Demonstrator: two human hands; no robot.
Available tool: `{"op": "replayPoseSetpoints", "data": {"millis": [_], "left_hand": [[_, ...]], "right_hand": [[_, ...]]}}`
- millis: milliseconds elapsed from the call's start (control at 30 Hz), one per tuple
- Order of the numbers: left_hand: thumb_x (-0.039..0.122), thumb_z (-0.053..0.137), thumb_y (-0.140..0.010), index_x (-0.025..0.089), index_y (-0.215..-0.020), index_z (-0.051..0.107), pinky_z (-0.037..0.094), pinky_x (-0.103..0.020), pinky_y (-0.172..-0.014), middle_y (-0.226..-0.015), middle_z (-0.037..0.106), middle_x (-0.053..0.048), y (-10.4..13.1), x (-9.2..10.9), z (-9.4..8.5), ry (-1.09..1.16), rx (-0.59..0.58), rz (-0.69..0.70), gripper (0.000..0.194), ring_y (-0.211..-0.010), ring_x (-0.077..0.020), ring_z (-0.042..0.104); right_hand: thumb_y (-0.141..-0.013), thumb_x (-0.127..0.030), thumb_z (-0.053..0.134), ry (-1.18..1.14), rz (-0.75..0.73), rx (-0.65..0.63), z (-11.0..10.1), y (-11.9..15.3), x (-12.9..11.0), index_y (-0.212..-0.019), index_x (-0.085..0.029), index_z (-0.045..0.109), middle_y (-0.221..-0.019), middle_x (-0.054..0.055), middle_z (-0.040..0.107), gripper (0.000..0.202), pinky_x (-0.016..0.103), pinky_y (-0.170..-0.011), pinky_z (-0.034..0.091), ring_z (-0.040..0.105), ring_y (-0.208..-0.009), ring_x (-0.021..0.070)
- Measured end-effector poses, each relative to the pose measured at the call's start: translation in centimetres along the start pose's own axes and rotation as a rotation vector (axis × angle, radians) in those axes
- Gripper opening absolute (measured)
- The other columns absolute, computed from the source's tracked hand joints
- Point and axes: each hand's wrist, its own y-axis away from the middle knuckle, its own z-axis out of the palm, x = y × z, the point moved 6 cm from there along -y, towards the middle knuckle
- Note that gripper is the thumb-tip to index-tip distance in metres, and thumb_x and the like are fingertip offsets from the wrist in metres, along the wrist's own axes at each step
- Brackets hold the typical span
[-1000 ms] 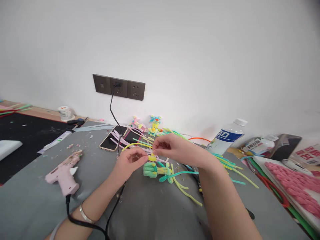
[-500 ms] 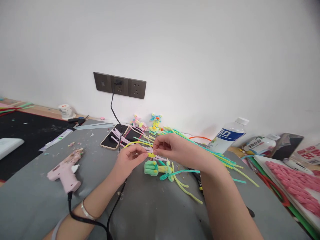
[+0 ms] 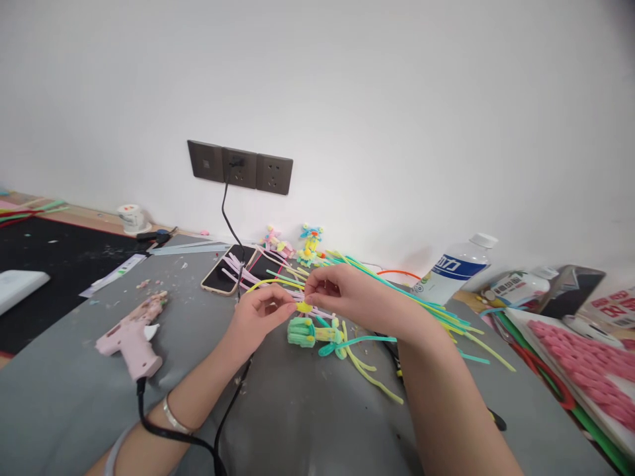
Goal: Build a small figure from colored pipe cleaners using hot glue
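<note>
My left hand [image 3: 258, 317] and my right hand [image 3: 342, 291] meet fingertip to fingertip above the grey work surface. Pinched between them is a small bright yellow piece of pipe cleaner [image 3: 303, 307], mostly covered by the fingers. Behind the hands arcs a longer yellow pipe cleaner [image 3: 272, 281]; whether it joins the held piece, I cannot tell. Just below them lies a green and yellow pipe-cleaner figure [image 3: 301, 332], its loose teal and yellow strands stretching to the right.
A pink glue gun [image 3: 133, 337] lies left, its black cord crossing my left forearm. Behind are a phone [image 3: 218, 276], two small pipe-cleaner figures including a blue and yellow one [image 3: 311, 244], and loose green pipe cleaners [image 3: 397, 287]. A bottle [image 3: 459, 264] stands right.
Both hands keep their pinch, with only a tiny shift of the fingers and slightly more of the yellow piece showing. The whole view has moved slightly.
</note>
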Motion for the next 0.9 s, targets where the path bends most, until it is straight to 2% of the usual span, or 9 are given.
{"op": "replayPoseSetpoints", "data": {"millis": [800,900], "left_hand": [[0.020,0.071,-0.078,0.019,-0.070,0.070,0.044,-0.026,-0.064,-0.072,0.063,-0.001,0.22,0.26,0.20,-0.005,-0.060,0.050,0.008,-0.070,-0.0148,0.056],[0.020,0.071,-0.077,0.019,-0.069,0.070,0.045,-0.026,-0.064,-0.071,0.063,-0.001,0.22,0.24,0.18,0.003,-0.046,0.046,0.008,-0.070,-0.0147,0.057]], "right_hand": [[-0.089,-0.027,0.055,-0.001,0.008,-0.042,0.03,0.27,-0.04,-0.076,-0.019,0.061,-0.063,-0.003,0.056,0.017,0.024,-0.051,0.030,0.046,-0.057,0.0104],[-0.089,-0.027,0.055,-0.020,0.009,-0.003,-0.37,0.44,-0.19,-0.076,-0.018,0.061,-0.065,-0.003,0.056,0.017,0.024,-0.052,0.030,0.046,-0.058,0.0107]]}}
